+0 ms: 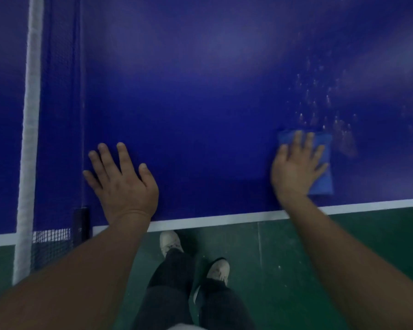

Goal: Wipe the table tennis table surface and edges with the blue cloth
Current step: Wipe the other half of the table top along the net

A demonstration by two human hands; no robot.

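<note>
The dark blue table tennis table (200, 115) fills the upper view, with a white line along its near edge (212, 221). My right hand (296, 167) lies flat with spread fingers on the folded blue cloth (323, 175), pressing it onto the table near the edge. Just beyond the cloth, pale specks and droplets (320, 108) dot the surface. My left hand (122, 182) rests flat on the bare table, fingers spread, close to the net.
The net (60, 115) with its white top band (30, 139) runs away from me at the left, fixed by a black clamp (81, 222) at the table edge. Below the edge are the green floor (296, 258), my dark trousers and white shoes (169, 241).
</note>
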